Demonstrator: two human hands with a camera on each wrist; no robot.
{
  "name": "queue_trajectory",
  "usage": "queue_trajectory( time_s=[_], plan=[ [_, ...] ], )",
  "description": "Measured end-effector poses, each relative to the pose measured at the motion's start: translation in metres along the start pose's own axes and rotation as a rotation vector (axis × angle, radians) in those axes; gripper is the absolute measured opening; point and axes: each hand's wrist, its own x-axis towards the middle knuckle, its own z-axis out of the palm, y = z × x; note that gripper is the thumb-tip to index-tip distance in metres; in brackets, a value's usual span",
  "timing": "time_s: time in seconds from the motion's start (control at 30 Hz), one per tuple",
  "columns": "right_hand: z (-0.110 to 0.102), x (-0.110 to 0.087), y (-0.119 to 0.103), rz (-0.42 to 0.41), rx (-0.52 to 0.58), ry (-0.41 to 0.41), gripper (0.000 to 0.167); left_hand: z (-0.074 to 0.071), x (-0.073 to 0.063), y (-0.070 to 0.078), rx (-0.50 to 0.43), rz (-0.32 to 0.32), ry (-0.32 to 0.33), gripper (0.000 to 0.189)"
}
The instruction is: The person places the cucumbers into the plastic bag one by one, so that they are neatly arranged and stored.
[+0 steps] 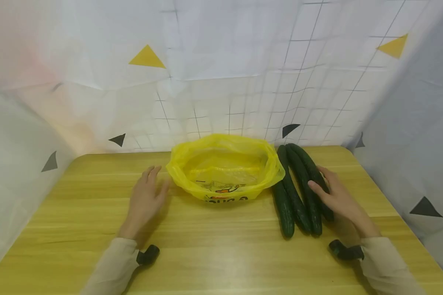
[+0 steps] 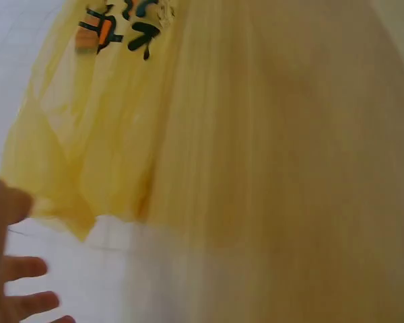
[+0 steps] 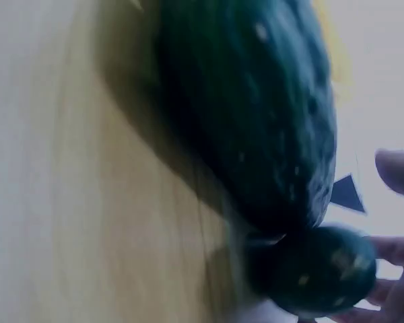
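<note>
While a wooden table (image 1: 214,250) fills the lower frame before a white gridded backdrop (image 1: 225,102), a yellow bag (image 1: 251,190) gapes at centre, partly hiding the leftmost of the cucumbers (image 1: 297,207) at centre right, where the right hand (image 1: 334,194), like the left hand (image 1: 145,198) beside the bag, has thumb and fingers apart.
</note>
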Motion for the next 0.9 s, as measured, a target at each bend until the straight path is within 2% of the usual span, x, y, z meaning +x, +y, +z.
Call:
queue_trajectory(
  time_s=[0.17,0.27,0.37,0.43,0.53,0.7,0.9],
  plan=[
    [-0.007,0.002,0.017,0.125,0.201,-0.007,0.072,0.015,0.008,-0.004,-0.396,-0.131,0.106,0.055],
    [-0.009,0.002,0.024,0.169,0.22,0.01,0.073,0.024,0.012,-0.003,-0.588,-0.197,0.138,0.058],
    [-0.009,0.003,0.032,0.166,0.204,0.017,0.072,0.032,0.016,0.0,-0.735,-0.261,0.141,0.06],
    [-0.009,0.005,0.039,0.153,0.196,0.026,0.069,0.035,0.021,0.003,-0.798,-0.277,0.139,0.06],
    [-0.01,0.007,0.047,0.136,0.204,0.037,0.065,0.036,0.028,0.008,-0.859,-0.266,0.143,0.059],
    [-0.01,0.009,0.054,0.119,0.215,0.047,0.062,0.029,0.03,0.022,-0.975,-0.237,0.121,0.057],
    [-0.011,0.008,0.056,0.133,0.198,0.047,0.063,0.026,0.028,0.032,-1.013,-0.228,0.076,0.057]
  ],
)
